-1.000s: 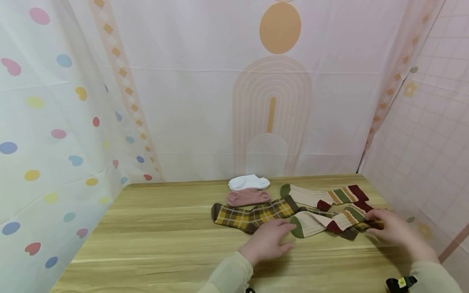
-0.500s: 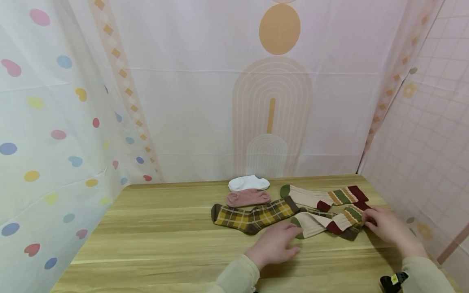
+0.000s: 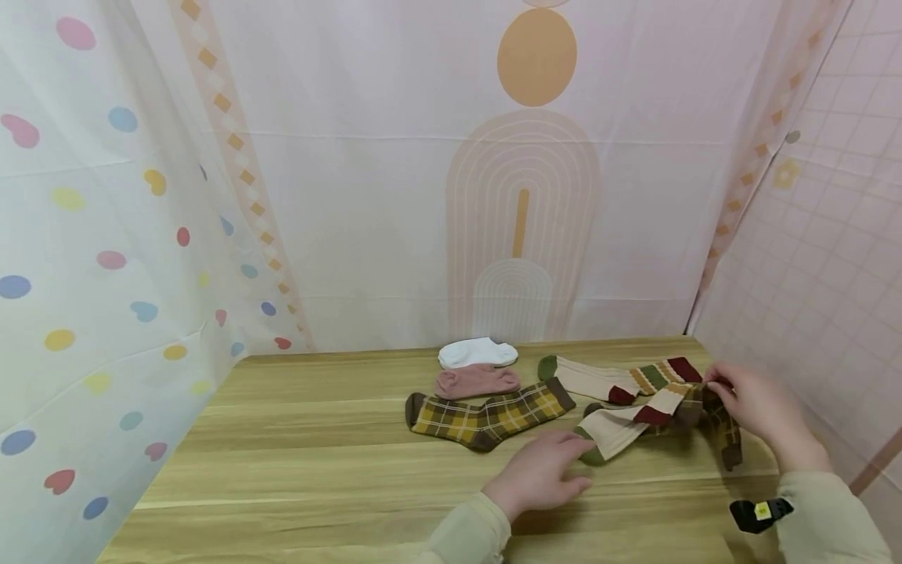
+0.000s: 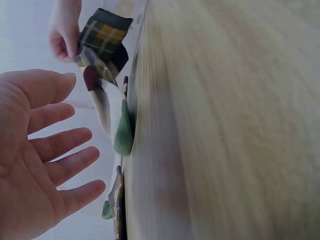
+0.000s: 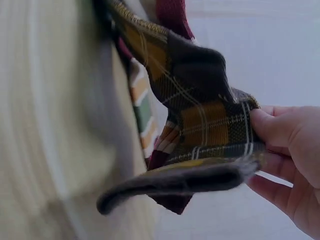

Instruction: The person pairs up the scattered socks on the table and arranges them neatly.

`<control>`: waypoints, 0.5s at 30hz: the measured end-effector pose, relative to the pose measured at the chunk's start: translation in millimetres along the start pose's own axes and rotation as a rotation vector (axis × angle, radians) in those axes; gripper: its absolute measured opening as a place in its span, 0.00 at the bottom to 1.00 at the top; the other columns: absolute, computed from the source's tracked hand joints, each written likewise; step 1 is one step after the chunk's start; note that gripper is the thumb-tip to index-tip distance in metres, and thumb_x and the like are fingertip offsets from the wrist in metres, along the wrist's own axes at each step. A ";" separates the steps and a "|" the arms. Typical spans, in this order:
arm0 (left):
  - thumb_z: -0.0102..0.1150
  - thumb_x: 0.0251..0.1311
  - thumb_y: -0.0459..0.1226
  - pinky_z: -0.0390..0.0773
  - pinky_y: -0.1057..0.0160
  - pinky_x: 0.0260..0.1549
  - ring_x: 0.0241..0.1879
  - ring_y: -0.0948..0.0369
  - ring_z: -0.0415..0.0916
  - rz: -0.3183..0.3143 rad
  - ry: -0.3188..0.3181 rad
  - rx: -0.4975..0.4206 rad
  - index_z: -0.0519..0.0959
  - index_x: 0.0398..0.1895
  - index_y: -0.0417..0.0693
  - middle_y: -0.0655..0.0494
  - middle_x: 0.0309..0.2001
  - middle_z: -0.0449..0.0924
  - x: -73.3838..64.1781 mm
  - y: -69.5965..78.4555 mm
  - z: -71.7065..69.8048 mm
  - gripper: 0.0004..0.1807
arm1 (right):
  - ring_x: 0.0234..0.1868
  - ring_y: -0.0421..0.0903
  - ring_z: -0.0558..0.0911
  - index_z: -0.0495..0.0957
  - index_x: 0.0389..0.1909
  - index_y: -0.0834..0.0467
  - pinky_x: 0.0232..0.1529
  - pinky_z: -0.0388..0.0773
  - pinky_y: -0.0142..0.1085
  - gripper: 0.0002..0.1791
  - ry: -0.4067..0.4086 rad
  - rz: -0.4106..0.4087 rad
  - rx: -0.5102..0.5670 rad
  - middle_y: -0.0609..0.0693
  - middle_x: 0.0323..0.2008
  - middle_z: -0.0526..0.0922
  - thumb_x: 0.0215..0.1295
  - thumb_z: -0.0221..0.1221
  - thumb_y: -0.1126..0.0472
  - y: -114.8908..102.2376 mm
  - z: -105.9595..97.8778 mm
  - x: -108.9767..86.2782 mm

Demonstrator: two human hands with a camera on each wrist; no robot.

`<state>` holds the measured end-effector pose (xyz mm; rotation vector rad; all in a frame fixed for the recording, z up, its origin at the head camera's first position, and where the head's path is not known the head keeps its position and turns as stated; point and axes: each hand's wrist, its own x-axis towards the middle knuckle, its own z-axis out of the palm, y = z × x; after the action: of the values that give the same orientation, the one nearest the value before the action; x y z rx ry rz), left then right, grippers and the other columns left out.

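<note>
My right hand (image 3: 764,403) pinches a brown and yellow plaid sock (image 3: 724,432) between thumb and fingers, raised off the table at the right. Its cuff end hangs loose in the right wrist view, below the pinched plaid cloth (image 5: 202,120). Lying across this sock is a cream sock (image 3: 611,433) with a green toe, maroon heel and striped leg, partly lifted along with it. My left hand (image 3: 543,474), fingers extended, is beside the green toe (image 4: 123,131); the left wrist view shows nothing in its grasp.
On the wooden table (image 3: 296,454), a second plaid sock (image 3: 486,419) lies flat left of the raised one. Behind it are a pink ankle sock (image 3: 478,381) and a white ankle sock (image 3: 478,353). Another cream striped sock (image 3: 585,378) lies at the back right. Patterned curtains (image 3: 352,196) surround the table.
My right hand has risen, lifting the plaid sock from under the cream one. The cream sock has bunched and shifted right. My left hand has moved a little to the right.
</note>
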<state>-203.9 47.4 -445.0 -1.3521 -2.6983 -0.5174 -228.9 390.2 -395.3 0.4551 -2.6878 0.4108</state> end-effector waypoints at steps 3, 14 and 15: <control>0.60 0.67 0.46 0.68 0.66 0.60 0.62 0.61 0.71 -0.014 0.000 -0.006 0.74 0.66 0.48 0.54 0.61 0.76 1.4 1.0 0.3 0.26 | 0.29 0.53 0.81 0.79 0.32 0.60 0.30 0.76 0.51 0.05 0.025 -0.003 -0.028 0.53 0.29 0.82 0.61 0.63 0.73 -1.4 -7.8 5.0; 0.61 0.65 0.45 0.67 0.65 0.61 0.62 0.59 0.71 -0.013 0.020 -0.018 0.75 0.65 0.46 0.51 0.62 0.75 2.2 -3.3 0.6 0.26 | 0.28 0.44 0.78 0.75 0.28 0.54 0.28 0.74 0.45 0.11 -0.086 -0.129 -0.066 0.43 0.26 0.78 0.61 0.64 0.72 -5.1 -35.2 27.0; 0.61 0.65 0.45 0.67 0.66 0.61 0.62 0.59 0.71 -0.011 0.021 -0.017 0.75 0.65 0.46 0.51 0.62 0.75 2.1 -3.5 0.4 0.26 | 0.27 0.42 0.77 0.75 0.27 0.53 0.28 0.74 0.43 0.12 -0.107 -0.147 -0.068 0.42 0.26 0.77 0.61 0.64 0.72 -5.9 -37.7 29.5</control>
<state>-208.0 47.2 -445.9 -1.3293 -2.6921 -0.5533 -240.5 390.2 -348.5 0.6672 -2.7373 0.2590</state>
